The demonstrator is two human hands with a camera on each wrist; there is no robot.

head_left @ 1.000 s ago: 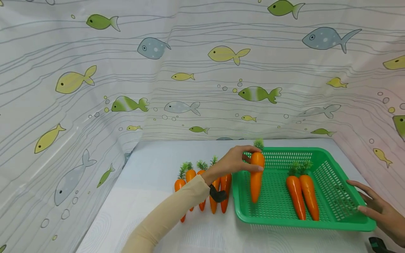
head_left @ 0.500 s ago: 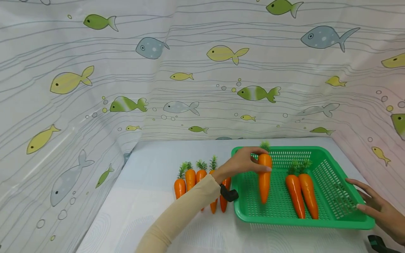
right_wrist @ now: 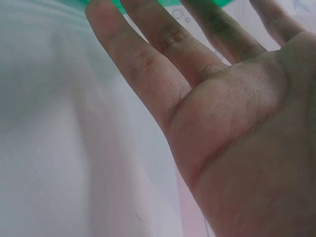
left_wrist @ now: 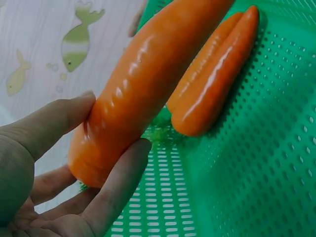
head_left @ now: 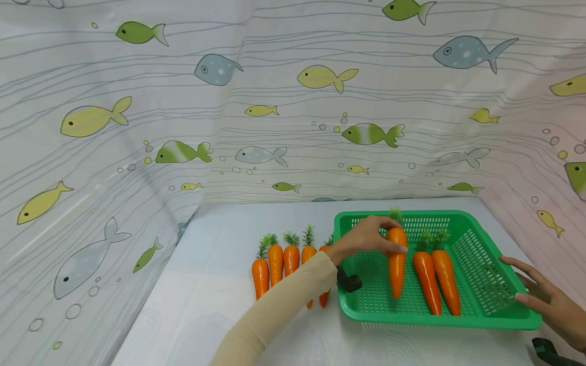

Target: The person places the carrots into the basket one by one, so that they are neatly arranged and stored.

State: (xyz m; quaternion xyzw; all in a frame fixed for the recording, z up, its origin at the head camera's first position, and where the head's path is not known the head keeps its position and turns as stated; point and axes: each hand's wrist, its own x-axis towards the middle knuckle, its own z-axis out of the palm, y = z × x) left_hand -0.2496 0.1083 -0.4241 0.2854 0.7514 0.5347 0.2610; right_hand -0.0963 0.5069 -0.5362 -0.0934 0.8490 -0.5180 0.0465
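My left hand (head_left: 373, 235) pinches an orange toy carrot (head_left: 397, 264) near its leafy top, thumb on one side and fingers on the other. The carrot hangs tip down over the left half of a green plastic basket (head_left: 439, 320). In the left wrist view the held carrot (left_wrist: 128, 84) slants across, its thick end between thumb and fingers. Two carrots (head_left: 427, 279) lie side by side inside the basket, right of the held one. At the basket's right rim, my right hand (head_left: 549, 302) touches the edge with extended fingers; the right wrist view shows its palm (right_wrist: 232, 108).
Several more carrots (head_left: 260, 277) lie in a row on the white table (head_left: 183, 315), left of the basket and partly behind the left sleeve (head_left: 279, 310). A fish-patterned sheet (head_left: 274, 127) rises behind and at both sides. Each wrist carries a black strap (head_left: 349, 280).
My left hand has carried the carrot rightward over the basket, closer to the two carrots lying there. My right hand has stayed at the right rim.
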